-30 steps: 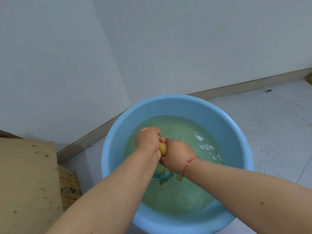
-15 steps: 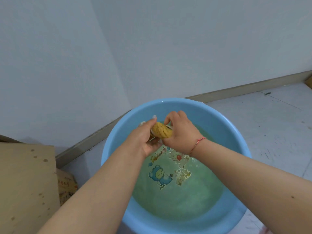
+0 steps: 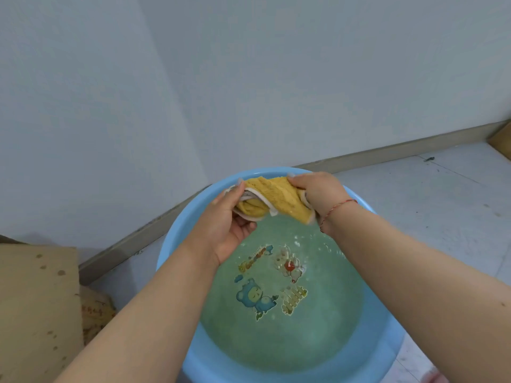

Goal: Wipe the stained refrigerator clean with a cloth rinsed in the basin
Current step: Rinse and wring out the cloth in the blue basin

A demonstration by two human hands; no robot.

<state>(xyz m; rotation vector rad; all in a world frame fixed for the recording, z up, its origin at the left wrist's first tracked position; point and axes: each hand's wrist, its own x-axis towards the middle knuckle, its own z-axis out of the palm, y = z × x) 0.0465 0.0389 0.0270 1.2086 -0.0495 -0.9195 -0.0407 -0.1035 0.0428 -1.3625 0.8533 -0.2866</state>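
Observation:
A yellow cloth (image 3: 272, 199) with a pale trim is stretched between both hands above the far side of a blue plastic basin (image 3: 177, 244). My left hand (image 3: 231, 225) grips its left end, palm turned up. My right hand (image 3: 318, 193) grips its right end; a red string bracelet circles that wrist. The basin holds greenish water, with cartoon pictures showing on its bottom. The refrigerator is not in view.
The basin sits on a pale tiled floor (image 3: 442, 203) close to a corner of white walls with a grey skirting board (image 3: 387, 154). A stained cardboard sheet (image 3: 36, 313) lies at the left, and a brown box corner (image 3: 502, 140) shows at the far right.
The hands have risen out of the water and moved apart. The cloth, balled tight between them earlier, is now pulled out wider above the basin's far side.

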